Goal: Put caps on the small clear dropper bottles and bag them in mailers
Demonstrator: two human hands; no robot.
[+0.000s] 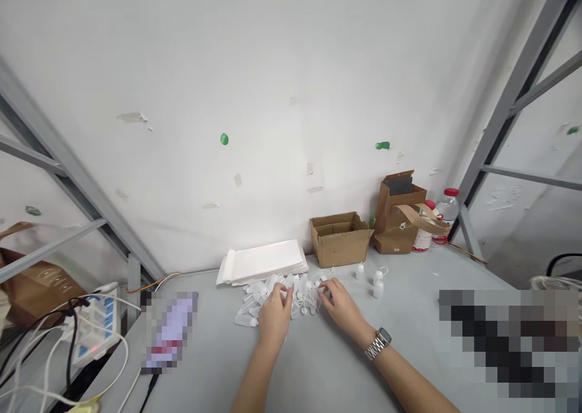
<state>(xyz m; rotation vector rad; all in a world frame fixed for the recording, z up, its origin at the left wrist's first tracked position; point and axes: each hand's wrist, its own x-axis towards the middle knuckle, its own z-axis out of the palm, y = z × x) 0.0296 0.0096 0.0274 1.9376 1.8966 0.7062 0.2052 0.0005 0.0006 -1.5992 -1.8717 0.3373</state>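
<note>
A heap of small clear plastic bottles (259, 295) lies on the grey table (327, 364) near the wall. My left hand (274, 315) rests on the heap's near side, fingers curled and pinching something small among the bottles. My right hand (339, 304), with a metal watch (378, 344) on its wrist, reaches into the heap's right end, fingertips closed on a small white piece. Three little white bottles (375, 281) stand apart to the right of my hands.
A stack of white bags (262, 261) lies behind the heap. An open cardboard box (340, 238), a brown paper bag (400, 216) and red-capped containers (448, 210) stand at the back right. A power strip (93, 325) with cables sits left. Grey shelf posts flank the table.
</note>
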